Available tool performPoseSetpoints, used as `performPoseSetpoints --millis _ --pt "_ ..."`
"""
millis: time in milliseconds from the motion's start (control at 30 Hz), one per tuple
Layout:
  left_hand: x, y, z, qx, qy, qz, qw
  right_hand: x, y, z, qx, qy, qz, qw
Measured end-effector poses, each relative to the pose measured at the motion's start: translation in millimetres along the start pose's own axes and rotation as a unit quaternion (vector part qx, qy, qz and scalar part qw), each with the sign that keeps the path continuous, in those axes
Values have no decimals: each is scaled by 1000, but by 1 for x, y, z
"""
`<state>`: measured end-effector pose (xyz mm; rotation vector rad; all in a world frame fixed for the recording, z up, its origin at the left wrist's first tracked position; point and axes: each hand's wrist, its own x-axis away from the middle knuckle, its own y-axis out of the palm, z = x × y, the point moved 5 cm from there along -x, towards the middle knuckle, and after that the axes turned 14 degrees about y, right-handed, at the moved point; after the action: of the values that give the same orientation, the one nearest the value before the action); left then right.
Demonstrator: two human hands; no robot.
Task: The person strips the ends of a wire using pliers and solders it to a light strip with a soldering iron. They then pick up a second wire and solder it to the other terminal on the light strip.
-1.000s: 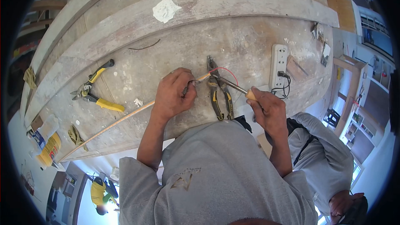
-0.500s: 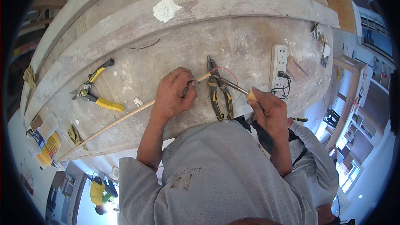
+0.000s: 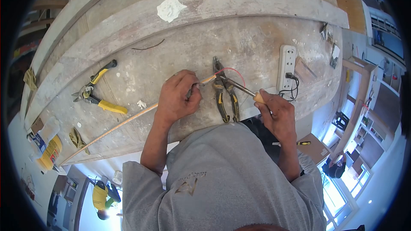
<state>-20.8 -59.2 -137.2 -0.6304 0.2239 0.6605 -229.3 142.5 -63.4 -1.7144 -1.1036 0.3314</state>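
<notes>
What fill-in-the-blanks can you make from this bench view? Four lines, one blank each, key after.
1. The right hand grips the soldering iron by its ____.
2. The wire arching near the combination pliers is coloured ____.
3. The black plug sits in a white ____.
4. From the wearer's viewpoint, the aviation snips lie to the ____ of the pliers.

Missing words: handle; red; power strip; left

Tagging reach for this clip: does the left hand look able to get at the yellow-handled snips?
Probably yes: the snips lie uncovered nearby, but the left hand grips the thin strip.
</notes>
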Motion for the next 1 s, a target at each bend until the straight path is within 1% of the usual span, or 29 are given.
performPoseSetpoints --millis 333,633,1000 --pt "5 -2 -3 1 -19 -2 1000 1 3 2 -7 -1 2 1000" --pt "2 1 -1 -20 0 -3 1000 1 5 1 -4 -4 2 1000" --pt "1 0 0 -23 -4 -9 1000 0 3 -3 -7 0 0 1000"
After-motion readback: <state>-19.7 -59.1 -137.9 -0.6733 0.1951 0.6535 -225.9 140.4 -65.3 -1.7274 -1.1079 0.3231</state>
